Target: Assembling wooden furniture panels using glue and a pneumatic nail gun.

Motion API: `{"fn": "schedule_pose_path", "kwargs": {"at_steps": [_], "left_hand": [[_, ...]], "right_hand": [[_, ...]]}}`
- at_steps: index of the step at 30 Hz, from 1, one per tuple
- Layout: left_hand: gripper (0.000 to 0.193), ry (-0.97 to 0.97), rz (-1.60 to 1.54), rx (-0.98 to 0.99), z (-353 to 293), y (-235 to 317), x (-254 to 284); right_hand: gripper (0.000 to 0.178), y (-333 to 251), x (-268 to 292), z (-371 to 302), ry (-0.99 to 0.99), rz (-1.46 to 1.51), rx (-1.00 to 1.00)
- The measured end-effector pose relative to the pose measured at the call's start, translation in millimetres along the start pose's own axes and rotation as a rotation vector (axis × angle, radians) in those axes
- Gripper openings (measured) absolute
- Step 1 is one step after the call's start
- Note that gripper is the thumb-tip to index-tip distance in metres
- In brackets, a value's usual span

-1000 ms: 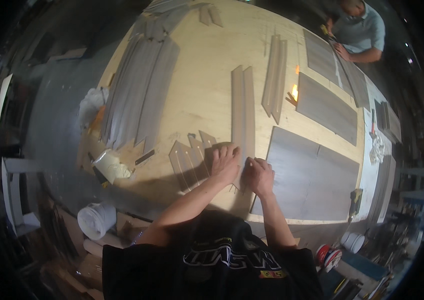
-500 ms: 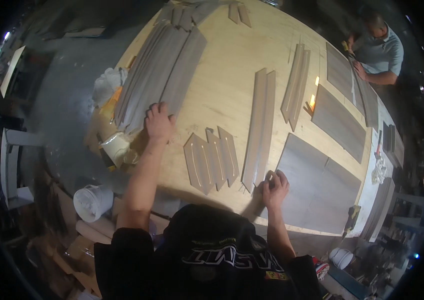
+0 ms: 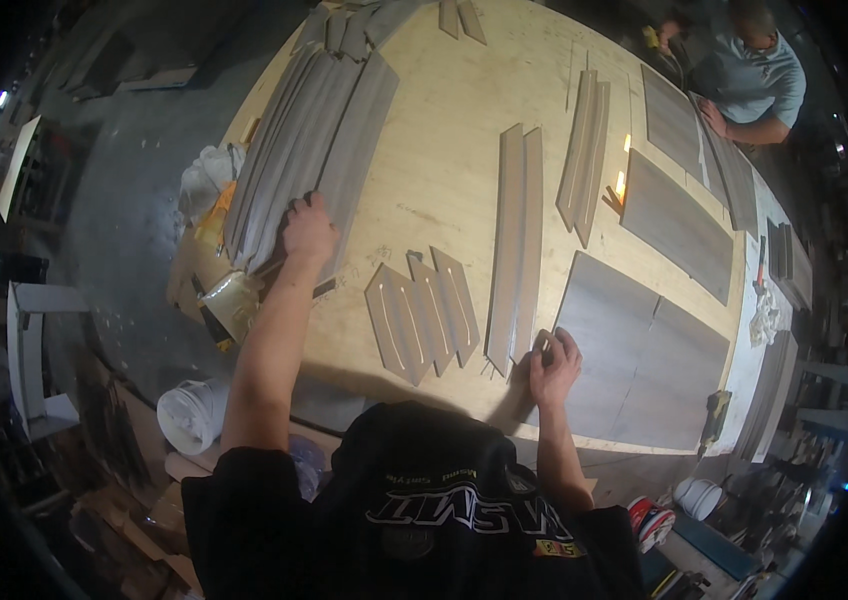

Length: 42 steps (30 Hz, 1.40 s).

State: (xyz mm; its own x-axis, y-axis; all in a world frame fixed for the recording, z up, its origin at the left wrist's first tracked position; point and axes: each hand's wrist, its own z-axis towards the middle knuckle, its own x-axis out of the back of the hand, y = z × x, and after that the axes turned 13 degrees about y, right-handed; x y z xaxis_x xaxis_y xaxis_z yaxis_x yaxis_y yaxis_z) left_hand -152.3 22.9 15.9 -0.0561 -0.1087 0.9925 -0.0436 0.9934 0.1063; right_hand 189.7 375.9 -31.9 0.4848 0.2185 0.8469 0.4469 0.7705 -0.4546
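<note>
My left hand [image 3: 310,232] rests on the near part of a stack of long grey planks [image 3: 309,140], its fingers slightly bent and apart over a seam. My right hand [image 3: 555,368] is curled at the near end of a pair of long tan strips [image 3: 516,240], beside a large grey panel [image 3: 634,350]. Something small and dark shows between its thumb and forefinger, too small to name. Between my hands lie several short pointed boards [image 3: 422,313], with pale beads of what looks like glue along them.
More strips [image 3: 584,155] and grey panels [image 3: 679,220] lie on the pale wooden table [image 3: 434,140]. At the far right a co-worker [image 3: 752,75] leans over the table. A cordless drill [image 3: 714,415] sits at the near right edge; a white bucket [image 3: 191,415] stands at lower left.
My left hand has shifted slightly left and toward the far side along the planks. My right hand stays by the strips. The co-worker's one hand has lifted off the panel with a yellow-tipped tool.
</note>
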Motion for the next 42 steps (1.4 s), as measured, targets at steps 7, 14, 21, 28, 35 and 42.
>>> {"fn": "schedule_pose_path", "kwargs": {"at_steps": [7, 14, 21, 28, 35, 42], "left_hand": [[0.069, -0.099, -0.385, -0.054, 7, -3, -12], [0.071, 0.012, -0.671, 0.046, -38, 146, -3], [0.07, -0.034, -0.667, -0.136, -71, 228, -43], [0.069, -0.066, -0.38, -0.169, -72, 231, -50], [0.066, -0.103, -0.397, -0.256, -61, 231, -63], [0.061, -0.12, -0.395, -0.282, -65, 225, -59]], "right_hand": [[0.037, -1, 0, 3, 0.044, -0.025, 0.019], [0.034, -6, 2, 3, 0.044, -0.006, -0.057], [0.039, -2, 0, 0, 0.07, 0.02, -0.048], [0.034, -6, -1, 0, 0.093, 0.092, -0.082], [0.035, -7, 0, 0, 0.066, 0.046, -0.118], [0.035, -8, -1, -2, 0.053, 0.07, -0.092]]}}
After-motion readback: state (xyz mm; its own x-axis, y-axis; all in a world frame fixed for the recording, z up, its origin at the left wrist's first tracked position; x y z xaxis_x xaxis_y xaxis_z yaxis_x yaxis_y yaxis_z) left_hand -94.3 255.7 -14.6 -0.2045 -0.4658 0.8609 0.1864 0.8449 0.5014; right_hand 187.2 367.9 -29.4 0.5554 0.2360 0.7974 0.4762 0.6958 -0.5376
